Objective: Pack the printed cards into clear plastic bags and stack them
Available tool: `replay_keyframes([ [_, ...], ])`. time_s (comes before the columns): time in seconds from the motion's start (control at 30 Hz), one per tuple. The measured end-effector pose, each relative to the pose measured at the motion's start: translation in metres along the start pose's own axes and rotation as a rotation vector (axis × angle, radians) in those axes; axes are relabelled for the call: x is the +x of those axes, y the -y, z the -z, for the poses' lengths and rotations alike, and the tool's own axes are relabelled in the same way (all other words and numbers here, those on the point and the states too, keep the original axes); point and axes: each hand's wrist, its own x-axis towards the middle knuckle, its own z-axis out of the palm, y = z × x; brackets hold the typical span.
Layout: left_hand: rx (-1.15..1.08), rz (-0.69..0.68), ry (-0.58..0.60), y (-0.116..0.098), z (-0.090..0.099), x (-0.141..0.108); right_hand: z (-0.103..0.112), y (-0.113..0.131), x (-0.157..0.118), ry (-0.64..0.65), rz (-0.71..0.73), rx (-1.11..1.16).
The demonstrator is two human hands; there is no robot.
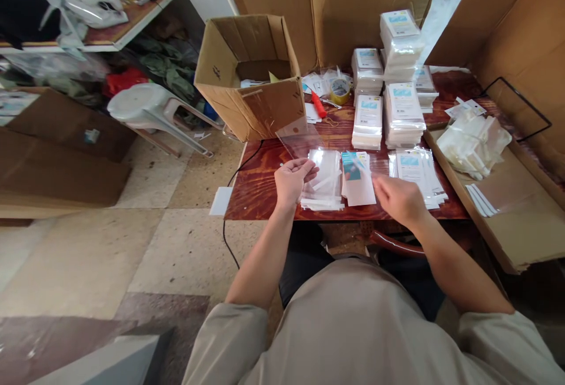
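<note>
My left hand (292, 180) pinches a clear plastic sleeve (299, 136) and holds it up over a low pile of clear sleeves (325, 183) on the red-brown table (260, 188). My right hand (398, 198) hovers palm down just right of a small stack of printed cards (356, 178), fingers loosely curled toward it; I cannot tell whether it touches them. A fan of filled packets (417, 172) lies right of that hand.
Tall stacks of packed cards (401, 108) stand behind. An open cardboard box (251, 76) sits at the table's back left, with a tape roll (339, 89) and a red cutter (318, 105) beside it. A cardboard tray with white bags (474, 143) is at the right. A white stool (148, 108) stands on the floor.
</note>
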Motion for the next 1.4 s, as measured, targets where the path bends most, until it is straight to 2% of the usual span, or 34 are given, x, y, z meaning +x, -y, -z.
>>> replay_keyframes([
  [0.07,-0.043,-0.021,-0.022,-0.001,-0.007,-0.004,0.007,0.007,-0.005,-0.314,-0.235,0.219],
  [0.1,-0.058,-0.026,-0.03,-0.002,-0.011,-0.006,0.008,0.011,-0.008,-0.376,-0.351,0.366],
  [0.13,-0.072,-0.029,-0.034,-0.003,-0.014,-0.009,0.007,0.014,-0.011,-0.359,-0.456,0.523],
  [0.2,-0.103,-0.034,-0.042,-0.004,-0.021,-0.014,0.001,0.018,-0.016,-0.188,-0.608,0.771],
  [0.27,-0.12,-0.034,-0.047,-0.006,-0.026,-0.019,-0.008,0.018,-0.018,-0.052,-0.684,0.868],
  [0.3,-0.122,-0.03,-0.048,-0.007,-0.028,-0.021,-0.013,0.016,-0.018,-0.039,-0.702,0.884],
  [0.5,-0.14,0.037,0.004,-0.012,-0.033,-0.038,-0.027,0.008,-0.014,-0.203,-0.696,0.856],
  [0.73,-0.105,0.072,0.134,-0.009,-0.037,-0.056,-0.048,0.021,-0.009,-0.423,-0.573,0.834],
  [0.93,-0.107,0.132,0.233,-0.016,-0.038,-0.069,-0.052,0.019,0.015,-0.394,-0.455,0.843],
  [1.1,-0.09,0.144,0.345,-0.01,-0.046,-0.08,-0.066,0.037,0.036,-0.5,-0.365,0.777],
  [1.17,-0.09,0.132,0.38,-0.006,-0.047,-0.082,-0.07,0.038,0.04,-0.43,-0.377,0.829],
  [1.3,-0.043,0.128,0.386,-0.007,-0.038,-0.076,-0.059,0.021,0.034,0.019,-0.391,1.016],
  [1.33,-0.023,0.135,0.401,-0.007,-0.035,-0.074,-0.055,0.017,0.031,0.092,-0.395,1.03],
  [1.4,0.022,0.143,0.447,-0.009,-0.032,-0.07,-0.047,0.014,0.025,0.114,-0.424,1.017],
])
